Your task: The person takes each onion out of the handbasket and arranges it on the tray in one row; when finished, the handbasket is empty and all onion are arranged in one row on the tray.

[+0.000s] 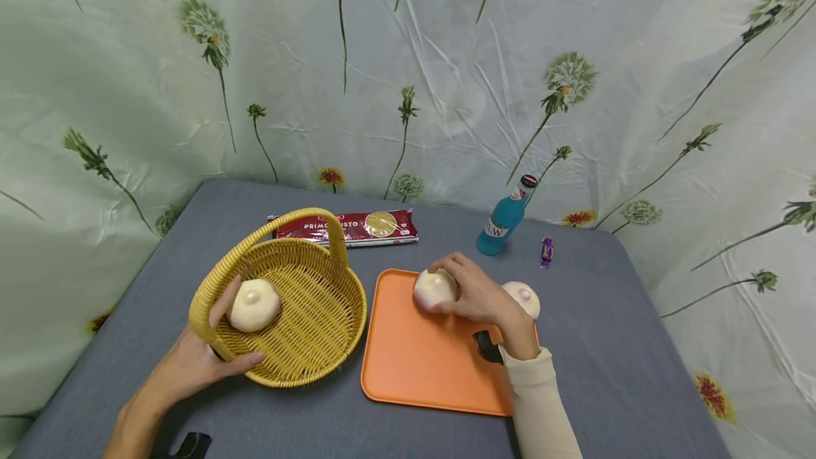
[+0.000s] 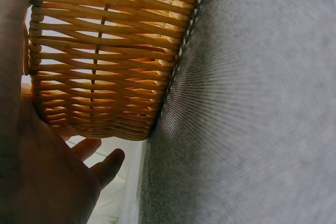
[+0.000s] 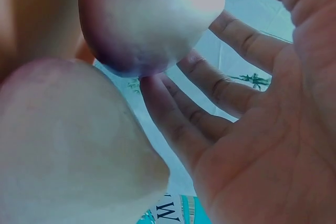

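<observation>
R hand [image 1: 474, 294] held a round white-and-purple bulb [image 1: 435, 290], fingers & thumb curved around its sides, over the far part of a flat rectangular orange tray [image 1: 414, 370]; couldn't tell if bulb touched it. Second pale round bulb [image 1: 524, 298] sat by tray's far R corner, partly behind R wrist. L hand [image 1: 191, 365] gripped a round yellow woven basket [image 1: 309, 328] at its rim near handle base, thumb inside; third creamy-white round bulb [image 1: 253, 306] lay in basket's L side. Turquoise bottle w/ dark cap [image 1: 502, 227] stood beyond tray, small purple wrapped sweet [image 1: 546, 252] to its R. Long dk-red packet [image 1: 382, 225] lay behind basket.
</observation>
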`<state>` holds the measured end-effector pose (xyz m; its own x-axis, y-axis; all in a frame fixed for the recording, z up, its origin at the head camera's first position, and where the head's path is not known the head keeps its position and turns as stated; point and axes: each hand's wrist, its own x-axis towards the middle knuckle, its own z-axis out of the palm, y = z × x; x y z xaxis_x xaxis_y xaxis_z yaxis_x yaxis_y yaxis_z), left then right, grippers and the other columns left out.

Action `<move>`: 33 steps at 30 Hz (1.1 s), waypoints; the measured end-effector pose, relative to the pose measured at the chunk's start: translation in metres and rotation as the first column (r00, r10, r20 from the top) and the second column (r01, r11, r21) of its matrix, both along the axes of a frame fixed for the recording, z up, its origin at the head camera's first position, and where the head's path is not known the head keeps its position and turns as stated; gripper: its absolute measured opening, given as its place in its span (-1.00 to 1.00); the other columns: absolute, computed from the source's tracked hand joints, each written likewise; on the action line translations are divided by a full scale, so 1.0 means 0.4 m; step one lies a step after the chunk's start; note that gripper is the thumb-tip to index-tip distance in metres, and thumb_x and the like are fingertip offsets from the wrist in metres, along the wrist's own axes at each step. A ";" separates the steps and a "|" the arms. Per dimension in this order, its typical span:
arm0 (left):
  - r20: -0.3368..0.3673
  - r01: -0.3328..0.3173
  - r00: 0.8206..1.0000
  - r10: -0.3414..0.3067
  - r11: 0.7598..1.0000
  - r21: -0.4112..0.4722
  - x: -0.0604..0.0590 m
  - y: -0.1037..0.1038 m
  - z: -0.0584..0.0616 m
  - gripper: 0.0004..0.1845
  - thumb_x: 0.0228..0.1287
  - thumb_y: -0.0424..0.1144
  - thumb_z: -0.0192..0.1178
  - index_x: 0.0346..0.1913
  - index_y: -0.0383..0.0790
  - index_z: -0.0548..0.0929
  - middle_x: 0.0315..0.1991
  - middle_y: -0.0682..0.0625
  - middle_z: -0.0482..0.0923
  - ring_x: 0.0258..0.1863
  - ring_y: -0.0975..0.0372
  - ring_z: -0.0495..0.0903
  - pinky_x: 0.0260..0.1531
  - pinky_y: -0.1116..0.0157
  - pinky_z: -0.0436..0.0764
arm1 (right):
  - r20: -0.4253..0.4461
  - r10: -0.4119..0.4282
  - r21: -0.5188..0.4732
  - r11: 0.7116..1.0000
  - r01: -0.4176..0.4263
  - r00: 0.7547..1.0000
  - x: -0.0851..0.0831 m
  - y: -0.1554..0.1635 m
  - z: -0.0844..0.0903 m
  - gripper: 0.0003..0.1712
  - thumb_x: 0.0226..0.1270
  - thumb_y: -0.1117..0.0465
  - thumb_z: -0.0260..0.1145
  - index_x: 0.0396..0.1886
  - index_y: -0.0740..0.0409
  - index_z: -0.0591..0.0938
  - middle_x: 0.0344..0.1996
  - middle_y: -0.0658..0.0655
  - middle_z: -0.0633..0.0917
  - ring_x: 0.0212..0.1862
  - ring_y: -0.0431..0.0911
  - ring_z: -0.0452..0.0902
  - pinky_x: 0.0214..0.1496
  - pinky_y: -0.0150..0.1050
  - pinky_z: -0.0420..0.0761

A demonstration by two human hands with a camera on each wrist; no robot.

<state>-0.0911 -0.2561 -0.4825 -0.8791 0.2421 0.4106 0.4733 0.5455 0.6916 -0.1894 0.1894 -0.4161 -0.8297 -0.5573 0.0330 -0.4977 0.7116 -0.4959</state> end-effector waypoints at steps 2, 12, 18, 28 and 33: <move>0.001 0.004 1.000 -0.004 1.000 0.004 0.001 0.000 0.000 0.36 -0.41 -0.39 0.68 0.57 -0.33 0.08 0.42 -0.54 0.07 0.41 0.58 -0.04 0.26 0.70 -0.05 | 0.007 -0.003 0.002 1.000 0.003 1.000 0.001 0.000 0.000 -0.39 0.11 0.06 0.58 0.16 0.04 0.58 0.09 0.13 0.54 0.13 0.03 0.44 0.13 0.02 0.56; 0.006 0.006 1.000 -0.007 1.000 0.023 0.005 0.002 0.001 0.36 -0.41 -0.41 0.67 0.57 -0.32 0.08 0.42 -0.52 0.07 0.39 0.57 0.00 0.25 0.70 -0.02 | 0.027 -0.012 0.018 1.000 0.012 1.000 0.000 -0.001 -0.003 -0.38 0.11 0.08 0.59 0.17 0.03 0.58 0.09 0.12 0.54 0.13 0.03 0.43 0.14 0.03 0.56; 0.008 0.005 1.000 -0.005 1.000 0.023 0.004 0.002 -0.002 0.35 -0.42 -0.42 0.67 0.57 -0.33 0.08 0.41 -0.53 0.07 0.39 0.57 0.00 0.26 0.69 -0.03 | 0.053 -0.019 0.027 0.999 0.018 0.998 0.000 -0.002 -0.009 -0.40 0.14 0.07 0.57 0.17 0.02 0.57 0.11 0.12 0.53 0.14 0.03 0.43 0.16 0.02 0.54; 0.001 -0.002 1.000 0.002 1.000 0.014 0.003 0.002 -0.002 0.36 -0.43 -0.41 0.67 0.57 -0.33 0.09 0.39 -0.55 0.09 0.39 0.59 -0.01 0.26 0.70 -0.03 | 0.052 -0.016 0.034 0.999 0.014 0.998 0.000 -0.004 -0.011 -0.38 0.14 0.08 0.57 0.18 0.05 0.57 0.11 0.13 0.54 0.15 0.04 0.45 0.16 0.03 0.54; -0.025 -0.002 1.000 0.002 1.000 0.003 0.000 0.003 0.003 0.36 -0.45 -0.39 0.69 0.56 -0.33 0.10 0.37 -0.55 0.13 0.38 0.59 0.01 0.26 0.70 -0.02 | 0.056 -0.023 0.040 0.999 0.020 0.998 0.001 -0.006 -0.009 -0.37 0.15 0.07 0.56 0.20 0.06 0.57 0.12 0.13 0.54 0.15 0.04 0.45 0.16 0.03 0.54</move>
